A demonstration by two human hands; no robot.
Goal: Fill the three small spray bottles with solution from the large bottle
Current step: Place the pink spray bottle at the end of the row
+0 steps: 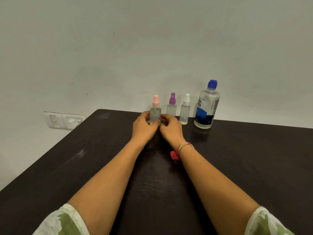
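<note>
Three small clear spray bottles stand in a row near the far edge of the dark table (245,158). The pink-capped bottle (155,110) is on the left, the purple-capped bottle (171,106) in the middle, the white-capped bottle (185,110) on the right. A large clear bottle (206,106) with a blue cap and blue label stands upright to their right. My left hand (144,128) and my right hand (170,128) both hold the lower body of the pink-capped bottle, fingers curled round it from either side. All caps are on.
A grey wall rises right behind the bottles. A white wall socket panel (65,120) sits low on the wall beyond the table's left edge. A red thread band is tied on my right wrist.
</note>
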